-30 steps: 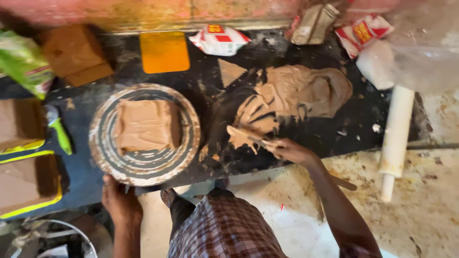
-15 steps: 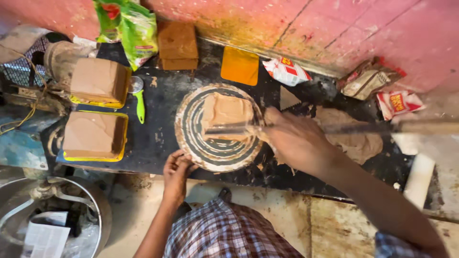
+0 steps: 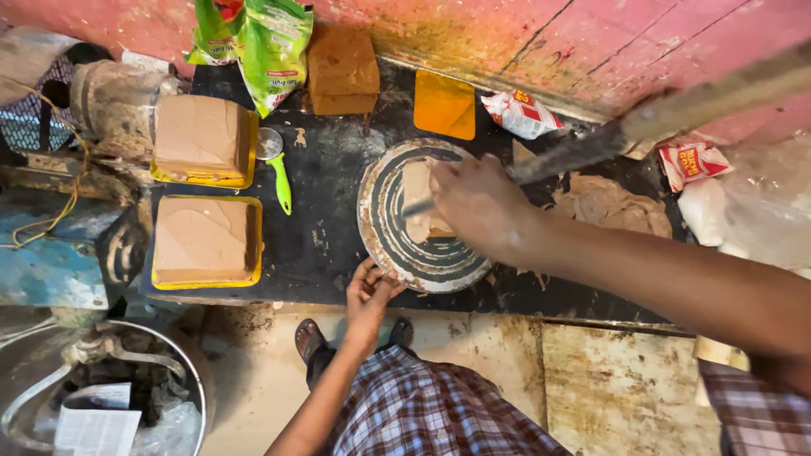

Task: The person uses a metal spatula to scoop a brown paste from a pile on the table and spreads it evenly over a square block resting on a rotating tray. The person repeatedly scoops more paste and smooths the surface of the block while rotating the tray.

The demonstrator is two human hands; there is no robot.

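Observation:
A round metal turntable (image 3: 390, 247) with dark rings stands on a black counter (image 3: 325, 236). On it sits a brown square cake (image 3: 417, 187), partly hidden by my right hand (image 3: 477, 209). That hand is shut on a long flat spatula (image 3: 574, 150), whose blade tip lies across the cake and whose other end runs blurred toward the upper right. My left hand (image 3: 370, 294) grips the near rim of the turntable with its fingers. A heap of brown cream (image 3: 621, 207) is spread on the counter to the right of the turntable.
Two brown cakes on yellow boards (image 3: 201, 135) (image 3: 204, 241) sit at the left. At the back lie a brown block (image 3: 342, 67), an orange scraper (image 3: 445, 105), green packets (image 3: 262, 42) and white-red packets (image 3: 524, 114). A green-handled tool (image 3: 279, 181) lies between. A metal bowl (image 3: 110, 397) stands below left.
My right hand has carried the spatula from the cream heap onto the cake on the turntable. My left hand stays at the turntable's rim. The view has swung left.

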